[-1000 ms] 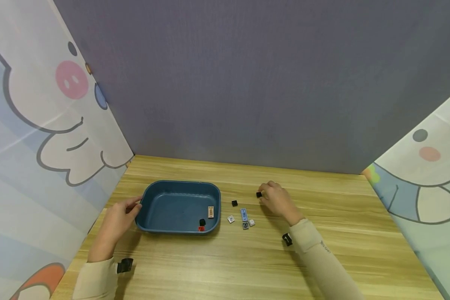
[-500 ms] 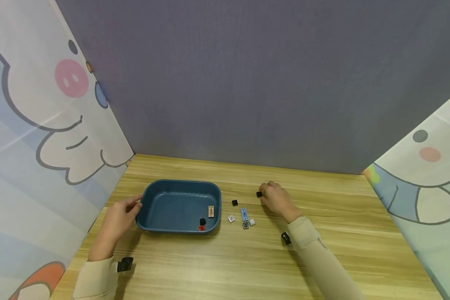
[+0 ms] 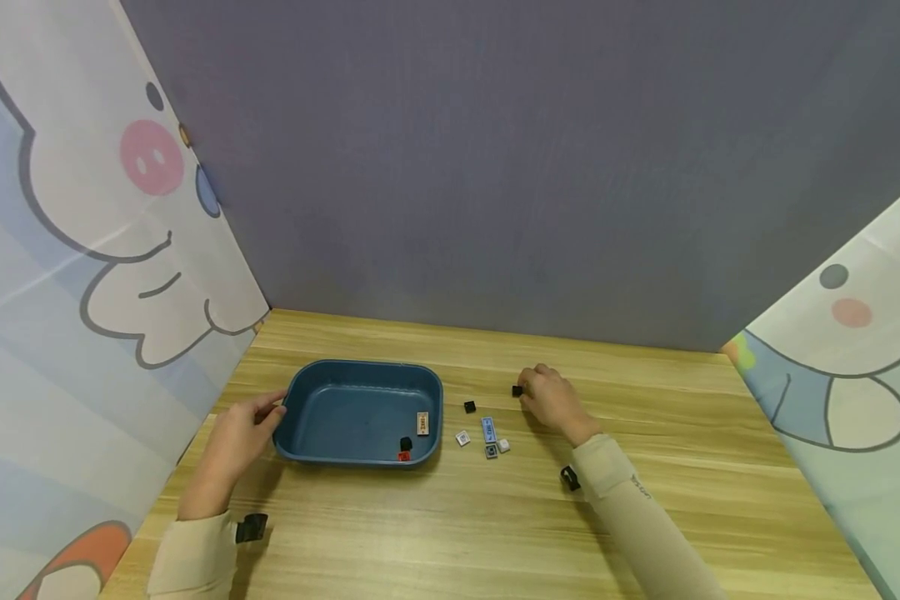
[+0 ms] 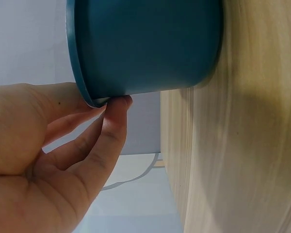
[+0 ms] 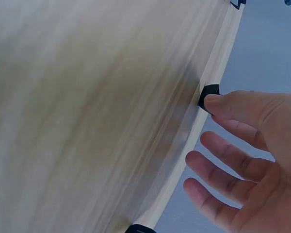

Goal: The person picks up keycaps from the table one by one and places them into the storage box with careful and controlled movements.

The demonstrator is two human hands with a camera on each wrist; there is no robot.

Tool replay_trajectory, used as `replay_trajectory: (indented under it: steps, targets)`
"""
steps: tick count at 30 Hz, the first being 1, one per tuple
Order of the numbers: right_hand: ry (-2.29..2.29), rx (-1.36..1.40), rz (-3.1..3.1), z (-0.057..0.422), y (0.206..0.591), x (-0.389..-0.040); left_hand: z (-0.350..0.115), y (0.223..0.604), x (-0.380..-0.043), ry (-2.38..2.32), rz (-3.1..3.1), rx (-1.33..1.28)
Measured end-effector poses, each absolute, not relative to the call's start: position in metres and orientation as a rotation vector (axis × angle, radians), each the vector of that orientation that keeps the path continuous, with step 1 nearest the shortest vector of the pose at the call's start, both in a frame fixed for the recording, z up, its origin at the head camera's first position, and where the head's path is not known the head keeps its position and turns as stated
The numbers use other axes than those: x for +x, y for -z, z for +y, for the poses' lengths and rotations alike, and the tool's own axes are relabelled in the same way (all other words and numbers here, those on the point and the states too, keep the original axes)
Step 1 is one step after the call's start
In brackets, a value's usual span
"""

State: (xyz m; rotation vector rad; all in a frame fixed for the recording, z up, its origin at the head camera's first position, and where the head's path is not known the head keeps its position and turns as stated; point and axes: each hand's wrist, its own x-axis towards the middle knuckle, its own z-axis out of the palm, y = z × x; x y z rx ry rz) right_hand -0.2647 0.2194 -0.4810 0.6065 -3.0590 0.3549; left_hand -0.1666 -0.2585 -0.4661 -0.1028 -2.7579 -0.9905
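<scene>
My right hand (image 3: 558, 404) pinches a small black keycap (image 3: 517, 391) between thumb and index finger, low over the wooden table. In the right wrist view the thumb covers part of this keycap (image 5: 211, 90), and the other fingers are spread apart from it. My left hand (image 3: 236, 442) grips the left rim of a blue plastic tray (image 3: 358, 464), thumb and fingers on either side of the edge. Inside the tray, toward its right end, lie a beige long keycap (image 3: 422, 423), a black keycap (image 3: 406, 443) and a red keycap (image 3: 404, 456).
Between tray and right hand lie a black keycap (image 3: 469, 407), a white keycap (image 3: 462, 437), a light blue long keycap (image 3: 489, 429), a grey keycap (image 3: 491, 451) and another white keycap (image 3: 503, 445). A grey panel (image 3: 480, 167) stands along the table's back edge.
Both hands keep their places and their holds. The right sleeve has shifted slightly left, and the black keycap in the fingers has barely moved.
</scene>
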Motion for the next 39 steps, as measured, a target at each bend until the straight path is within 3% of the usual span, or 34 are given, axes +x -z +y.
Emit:
replay_trajectory:
  steps: [20, 39]
  targets:
    - [-0.359, 0.652, -2.997, 0.21, 0.472, -0.264, -0.259, 0.465, -0.167, 1.005, -2.754, -0.107]
    - [-0.382, 0.817, -2.898, 0.16, 0.435, -0.253, -0.258, 0.467, -0.168, 0.996, -2.775, -0.102]
